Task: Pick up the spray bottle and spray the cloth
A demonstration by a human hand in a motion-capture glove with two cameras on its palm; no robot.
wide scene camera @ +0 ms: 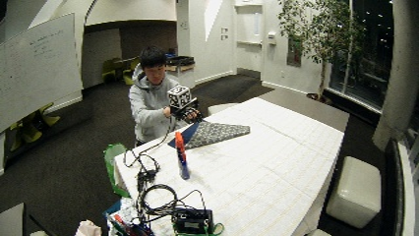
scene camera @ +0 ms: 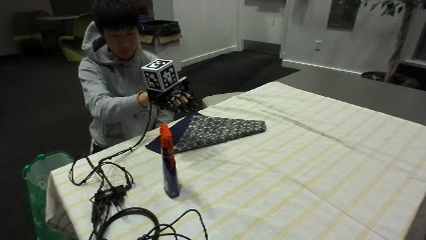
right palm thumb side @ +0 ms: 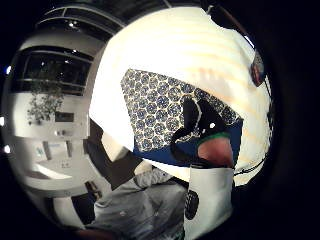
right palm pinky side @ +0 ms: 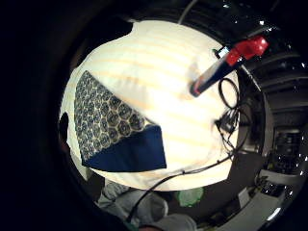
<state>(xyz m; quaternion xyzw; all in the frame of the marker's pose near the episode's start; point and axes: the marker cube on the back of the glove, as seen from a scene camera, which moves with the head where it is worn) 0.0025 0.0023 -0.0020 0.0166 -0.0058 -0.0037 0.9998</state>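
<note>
- Counter [scene camera: 333, 150]: covered with a pale striped cloth; the person sits at one edge of it, and both task items lie toward that edge, probably so each is in reach from the seat.
- Cloth [scene camera: 216, 131]: a folded blue patterned piece with a plain dark-blue underside showing, lying flat near the person's edge, directly in front of them. Flat and unobstructed, it looks ready to take spray.
- Spray bottle [scene camera: 168, 162]: dark-blue body, red-orange head, standing upright near the counter's corner beside the cables, apart from the cloth. Nothing touches it. Upright stance suits a grab around the body.
- Cables [scene camera: 110, 192]: loose coils close to the bottle's base at that corner; a reach could snag them.
- Right hand [scene camera: 174, 97]: gloved, raised above the counter's near edge over the cloth, well apart from the bottle. Fingers hang relaxed, slightly curled, holding nothing.
- Judgement: pick-up not yet begun; the hand must next travel toward the corner to the bottle.
</note>
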